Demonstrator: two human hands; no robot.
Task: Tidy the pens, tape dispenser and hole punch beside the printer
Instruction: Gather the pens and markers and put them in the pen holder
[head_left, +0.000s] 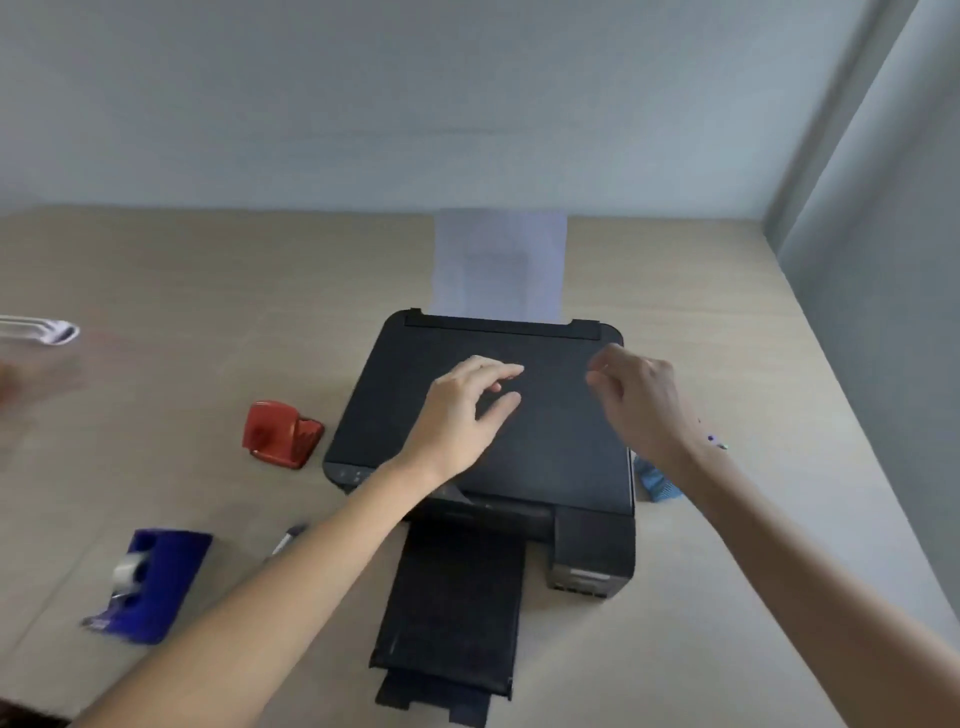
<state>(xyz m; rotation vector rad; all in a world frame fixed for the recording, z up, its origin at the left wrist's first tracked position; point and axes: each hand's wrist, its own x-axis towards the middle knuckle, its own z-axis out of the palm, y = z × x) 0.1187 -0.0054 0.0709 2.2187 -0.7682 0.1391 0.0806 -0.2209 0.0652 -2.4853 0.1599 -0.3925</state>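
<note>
Pale wooden desk (675, 322) against a plain wall. Black printer (545, 441) at centre. Left hand (462, 410) and right hand (639, 395) above its lid, fingers loosely curled, grasping nothing. Left of the printer, apart: red hole punch (280, 434), blue tape dispenser (150, 584), one pen (284, 540). Probably not yet tidied.

2 bare forearms and hands, the left hand (467, 400) and right hand (636, 395), show no sleeves, rings, watches or gloves; fingernails are short and unpainted.

An office: printer (483, 415), tape dispenser (150, 587), hole punch (280, 434) on desk (208, 270).
</note>
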